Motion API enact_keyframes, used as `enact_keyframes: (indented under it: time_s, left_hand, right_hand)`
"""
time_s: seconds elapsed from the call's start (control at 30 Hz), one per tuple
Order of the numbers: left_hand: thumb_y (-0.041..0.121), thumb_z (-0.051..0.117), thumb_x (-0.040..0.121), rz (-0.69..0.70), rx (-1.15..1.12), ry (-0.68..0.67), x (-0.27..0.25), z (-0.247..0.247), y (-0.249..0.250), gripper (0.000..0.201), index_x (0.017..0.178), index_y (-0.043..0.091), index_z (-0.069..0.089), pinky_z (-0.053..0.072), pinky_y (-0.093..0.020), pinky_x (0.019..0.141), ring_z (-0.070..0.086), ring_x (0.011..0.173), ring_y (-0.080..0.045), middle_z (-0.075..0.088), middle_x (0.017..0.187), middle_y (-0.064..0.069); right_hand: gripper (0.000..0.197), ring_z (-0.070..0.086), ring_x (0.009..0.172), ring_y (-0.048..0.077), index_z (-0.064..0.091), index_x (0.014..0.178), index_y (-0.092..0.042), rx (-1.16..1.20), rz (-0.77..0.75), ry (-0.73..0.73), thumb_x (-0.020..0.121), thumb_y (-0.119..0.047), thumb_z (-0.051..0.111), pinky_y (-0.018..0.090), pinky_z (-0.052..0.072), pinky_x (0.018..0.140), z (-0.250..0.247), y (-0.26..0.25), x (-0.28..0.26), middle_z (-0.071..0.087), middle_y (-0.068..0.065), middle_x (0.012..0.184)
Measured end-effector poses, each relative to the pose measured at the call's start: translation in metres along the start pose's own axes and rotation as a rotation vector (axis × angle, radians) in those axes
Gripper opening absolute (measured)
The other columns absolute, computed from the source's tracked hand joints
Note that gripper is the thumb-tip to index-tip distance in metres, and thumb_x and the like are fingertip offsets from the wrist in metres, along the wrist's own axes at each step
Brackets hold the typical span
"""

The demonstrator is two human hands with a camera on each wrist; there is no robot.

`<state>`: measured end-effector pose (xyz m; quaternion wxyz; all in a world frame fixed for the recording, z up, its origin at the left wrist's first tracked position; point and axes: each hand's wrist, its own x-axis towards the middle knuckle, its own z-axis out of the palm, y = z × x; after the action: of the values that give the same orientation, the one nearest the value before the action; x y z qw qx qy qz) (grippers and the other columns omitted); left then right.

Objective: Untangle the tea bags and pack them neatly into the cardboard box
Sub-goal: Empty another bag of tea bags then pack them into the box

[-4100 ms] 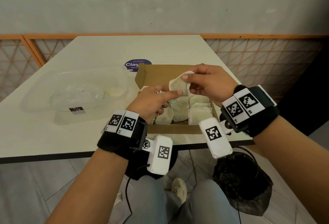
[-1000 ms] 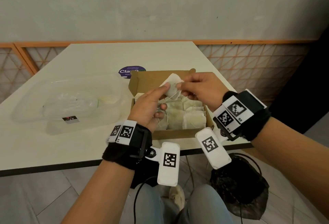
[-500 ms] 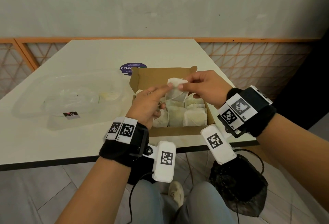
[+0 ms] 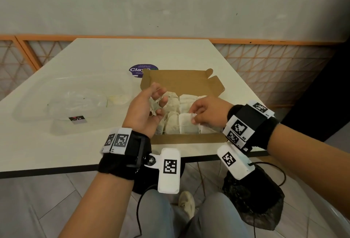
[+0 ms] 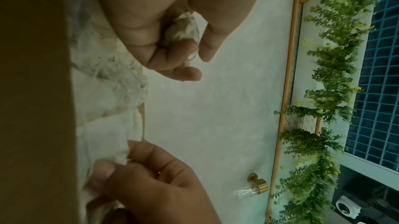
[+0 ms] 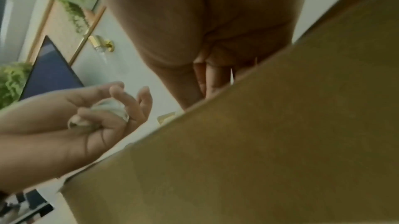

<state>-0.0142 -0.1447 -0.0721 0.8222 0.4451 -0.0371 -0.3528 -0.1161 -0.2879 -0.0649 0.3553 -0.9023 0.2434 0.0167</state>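
Cardboard forms the open box (image 4: 186, 138) near the front edge of the tabletop (image 4: 106, 56), its lid flap standing at the far side. We see tea bags (image 4: 173, 103) lying in rows inside it, most of the floor already covered. Our right hand (image 4: 207, 112) reaches into the near-right part of the box, thumb and forefinger pinched on the upper edge of one flat tea bag (image 4: 187, 124) that lies among the others. Our left hand (image 4: 144, 111) hovers over the box's left side, palm turned inward, outer fingers loose, the lower fingers curled round a small crumpled bundle (image 6: 108, 108) of bag and string; a thread (image 4: 157, 102) seems to run from it, though where it leads we cannot make out. A clear plastic container (image 4: 72, 101) sits well to the left, and a purple sticker (image 4: 141, 68) shows just behind the box.

We judge the step in hand to be seating the pinched bag flush with its neighbours. To do it well, we would lower it flat, press lightly along the edge rather than the middle, and tuck any string beneath. The left hand should keep its bundle lifted clear so that loose thread does not snag the packed rows.
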Motion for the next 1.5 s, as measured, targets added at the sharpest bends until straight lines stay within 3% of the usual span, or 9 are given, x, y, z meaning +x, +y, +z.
enact_keyframes:
  time_s: [0.13, 0.23, 0.37, 0.53, 0.73, 0.97, 1.13, 1.27, 1.5]
  left_hand:
    - [0.018, 0.051, 0.095, -0.065, -0.245, -0.045, 0.0, 0.003, 0.003, 0.016, 0.106, 0.007, 0.057, 0.055, -0.024, 0.067, 0.066, 0.091, -0.021, 0.063, 0.101, -0.008]
    - [0.021, 0.043, 0.098, -0.101, -0.308, -0.092, -0.002, 0.013, 0.002, 0.022, 0.107, 0.005, 0.055, 0.053, -0.033, 0.082, 0.063, 0.105, -0.028, 0.061, 0.111, -0.012]
    - [0.023, 0.033, 0.1, -0.131, -0.229, -0.184, -0.01, 0.033, -0.003, 0.027, 0.101, 0.007, 0.055, 0.055, -0.03, 0.056, 0.068, 0.063, -0.022, 0.065, 0.08, -0.008]
    - [0.028, 0.052, 0.093, -0.04, 0.128, -0.177, -0.006, 0.022, -0.003, 0.016, 0.1, 0.015, 0.059, 0.049, -0.033, 0.082, 0.06, 0.085, -0.017, 0.063, 0.089, -0.001]
    - [0.021, 0.065, 0.088, 0.032, 0.427, -0.192, -0.004, 0.02, 0.002, 0.012, 0.078, 0.021, 0.058, 0.048, -0.026, 0.078, 0.063, 0.079, -0.01, 0.066, 0.08, 0.007]
    - [0.013, 0.071, 0.083, 0.163, 0.68, -0.194, 0.0, 0.025, 0.01, 0.019, 0.071, 0.023, 0.059, 0.048, -0.017, 0.059, 0.058, 0.057, -0.001, 0.064, 0.065, 0.011]
    - [0.018, 0.075, 0.08, 0.178, 0.903, -0.25, -0.002, 0.031, 0.012, 0.011, 0.079, 0.024, 0.066, 0.046, -0.012, 0.057, 0.058, 0.065, -0.002, 0.064, 0.071, 0.008]
    - [0.035, 0.075, 0.078, 0.15, 0.873, -0.239, -0.004, 0.031, 0.009, 0.009, 0.079, 0.026, 0.071, 0.047, -0.022, 0.075, 0.063, 0.069, -0.002, 0.069, 0.078, 0.01]
    - [0.024, 0.065, 0.088, 0.206, 0.655, -0.064, -0.005, 0.031, 0.012, 0.003, 0.086, 0.025, 0.068, 0.047, -0.024, 0.076, 0.066, 0.082, -0.007, 0.071, 0.097, 0.004]
  right_hand:
    - [0.016, 0.051, 0.067, 0.011, 0.06, 0.097, -0.012, 0.042, -0.143, 0.29, 0.084, -0.018, 0.066, 0.008, 0.039, 0.059, -0.01, -0.012, -0.005, 0.057, 0.002, 0.08]
    - [0.024, 0.047, 0.062, 0.005, 0.06, 0.097, -0.014, 0.153, -0.257, 0.273, 0.081, -0.03, 0.069, 0.01, 0.039, 0.057, -0.01, -0.034, -0.013, 0.053, -0.004, 0.075]
    - [0.035, 0.051, 0.062, 0.007, 0.059, 0.106, -0.016, 0.166, -0.253, 0.097, 0.076, -0.026, 0.074, 0.022, 0.043, 0.062, 0.002, -0.046, -0.01, 0.057, -0.001, 0.082]
    - [0.011, 0.058, 0.069, 0.012, 0.066, 0.087, -0.011, 0.296, -0.183, 0.175, 0.086, -0.022, 0.063, 0.022, 0.047, 0.06, -0.01, -0.035, -0.004, 0.063, 0.005, 0.078]
    - [0.019, 0.059, 0.059, 0.011, 0.064, 0.09, -0.005, 0.845, -0.094, 0.082, 0.093, -0.02, 0.053, 0.017, 0.051, 0.055, -0.011, -0.028, -0.008, 0.064, 0.008, 0.077]
    - [0.036, 0.061, 0.093, 0.012, 0.06, 0.112, -0.024, 0.368, -0.132, 0.269, 0.081, -0.042, 0.065, 0.027, 0.049, 0.082, -0.026, -0.019, -0.007, 0.062, -0.002, 0.102]
    - [0.008, 0.054, 0.058, -0.008, 0.069, 0.084, -0.019, 0.309, -0.211, 0.177, 0.077, -0.017, 0.073, 0.006, 0.038, 0.058, -0.038, -0.022, -0.009, 0.062, -0.012, 0.067]
    - [0.003, 0.056, 0.067, 0.004, 0.072, 0.073, -0.019, 0.255, -0.213, 0.219, 0.076, -0.018, 0.073, 0.018, 0.041, 0.066, -0.046, -0.018, -0.006, 0.068, -0.002, 0.075]
    - [0.003, 0.053, 0.068, 0.011, 0.067, 0.079, -0.019, 0.16, -0.196, 0.181, 0.081, -0.019, 0.069, 0.023, 0.046, 0.065, -0.049, -0.012, -0.003, 0.062, -0.001, 0.071]
